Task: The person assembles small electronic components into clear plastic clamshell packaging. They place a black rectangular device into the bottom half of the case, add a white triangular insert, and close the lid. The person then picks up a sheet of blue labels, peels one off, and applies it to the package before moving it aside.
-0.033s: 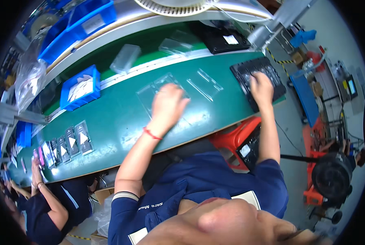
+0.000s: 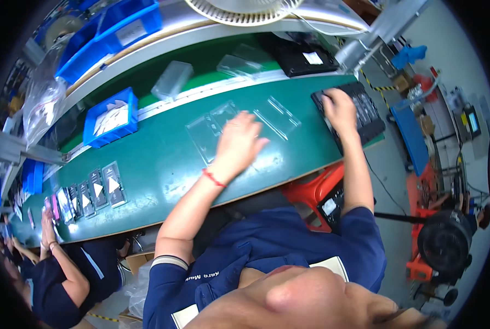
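Note:
On the green bench my left hand (image 2: 239, 143) is over an open clear plastic case (image 2: 202, 140), covering its right part. Its thumb stands apart from the fingers, and nothing shows in it. To the right of that case lies another clear plastic piece (image 2: 278, 118) with bright edges. My right hand (image 2: 342, 114) is at the left part of a black tray (image 2: 370, 112) with small dark parts in its slots. The fingers there are bent together; what they hold, if anything, is too small to make out.
A blue bin (image 2: 111, 118) of white slips stands at the back left. Several packed dark items (image 2: 113, 185) line the left bench. Clear cases (image 2: 172, 80) and another black tray (image 2: 305, 57) lie at the back. A co-worker's hand (image 2: 48, 227) is far left; an orange stool (image 2: 311, 192) stands below.
My left hand has shifted right over the clear case. My right hand has moved a little left and up, toward the left edge of the black tray.

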`<act>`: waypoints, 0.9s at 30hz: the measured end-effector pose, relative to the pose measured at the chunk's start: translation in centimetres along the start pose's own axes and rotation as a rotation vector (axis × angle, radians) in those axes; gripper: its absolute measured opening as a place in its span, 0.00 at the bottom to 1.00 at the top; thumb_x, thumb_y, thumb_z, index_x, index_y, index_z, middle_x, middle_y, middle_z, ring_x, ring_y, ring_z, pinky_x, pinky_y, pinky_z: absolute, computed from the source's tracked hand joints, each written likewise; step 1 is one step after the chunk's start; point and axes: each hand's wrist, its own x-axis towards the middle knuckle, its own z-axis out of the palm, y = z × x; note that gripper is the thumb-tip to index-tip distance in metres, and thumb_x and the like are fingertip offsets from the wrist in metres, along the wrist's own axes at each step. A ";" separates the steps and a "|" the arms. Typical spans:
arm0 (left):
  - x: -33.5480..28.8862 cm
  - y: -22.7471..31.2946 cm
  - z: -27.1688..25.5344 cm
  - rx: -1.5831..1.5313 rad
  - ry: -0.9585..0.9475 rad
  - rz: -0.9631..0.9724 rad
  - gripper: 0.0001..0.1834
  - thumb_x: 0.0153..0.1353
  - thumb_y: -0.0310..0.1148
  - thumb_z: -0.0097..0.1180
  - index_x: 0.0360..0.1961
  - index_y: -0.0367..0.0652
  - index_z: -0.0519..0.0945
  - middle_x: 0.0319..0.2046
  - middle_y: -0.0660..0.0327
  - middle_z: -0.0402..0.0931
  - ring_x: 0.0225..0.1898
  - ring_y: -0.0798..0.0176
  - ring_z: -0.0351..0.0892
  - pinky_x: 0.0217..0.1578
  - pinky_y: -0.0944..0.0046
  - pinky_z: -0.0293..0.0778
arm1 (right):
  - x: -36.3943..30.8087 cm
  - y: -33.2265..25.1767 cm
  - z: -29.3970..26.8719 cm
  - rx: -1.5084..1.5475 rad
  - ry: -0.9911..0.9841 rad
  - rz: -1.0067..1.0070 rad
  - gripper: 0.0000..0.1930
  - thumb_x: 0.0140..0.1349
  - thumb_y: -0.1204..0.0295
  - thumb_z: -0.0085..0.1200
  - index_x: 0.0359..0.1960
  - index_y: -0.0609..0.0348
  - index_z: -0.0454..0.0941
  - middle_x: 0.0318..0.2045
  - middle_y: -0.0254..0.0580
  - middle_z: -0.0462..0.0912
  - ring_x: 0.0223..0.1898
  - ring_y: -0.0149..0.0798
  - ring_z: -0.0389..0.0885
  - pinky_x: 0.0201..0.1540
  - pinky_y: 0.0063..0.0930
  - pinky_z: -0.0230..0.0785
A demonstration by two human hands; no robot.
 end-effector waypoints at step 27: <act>-0.9 -3.2 1.5 -0.168 -0.165 -0.055 0.15 0.58 0.43 0.60 0.34 0.41 0.83 0.47 0.51 0.76 0.61 0.49 0.67 0.64 0.37 0.56 | 10.2 -5.9 14.2 -0.017 -0.158 -0.102 0.33 0.39 0.60 0.62 0.52 0.58 0.78 0.46 0.56 0.74 0.48 0.57 0.70 0.53 0.44 0.68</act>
